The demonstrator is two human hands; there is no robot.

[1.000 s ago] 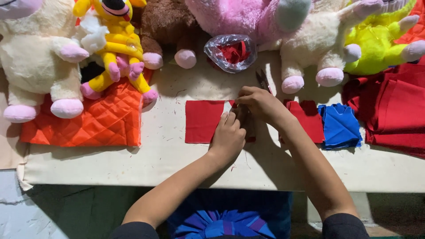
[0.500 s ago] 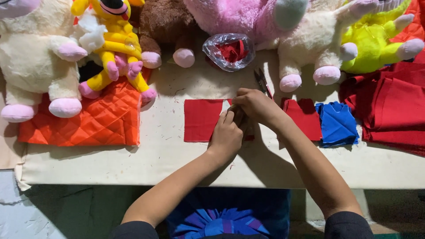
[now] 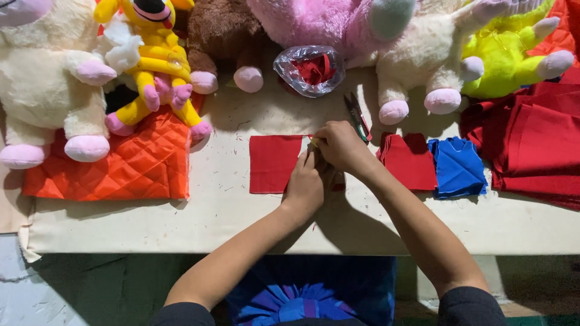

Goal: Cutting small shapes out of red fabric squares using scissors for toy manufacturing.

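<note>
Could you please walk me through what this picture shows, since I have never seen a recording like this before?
The picture comes from a camera worn on a person's head, looking straight down at their own bare arms and a pale work table. No machine is involved. The left hand presses down on a flat red cloth piece, and the right hand pinches at that cloth's upper right edge; what exactly it grips is too small to tell. Just beyond the right hand lies a small pair of snips. To the right are a folded red cloth and a blue cloth; to the left, an orange quilted pad. Plush toys line the far edge, among them a yellow one and a pink one.
</note>
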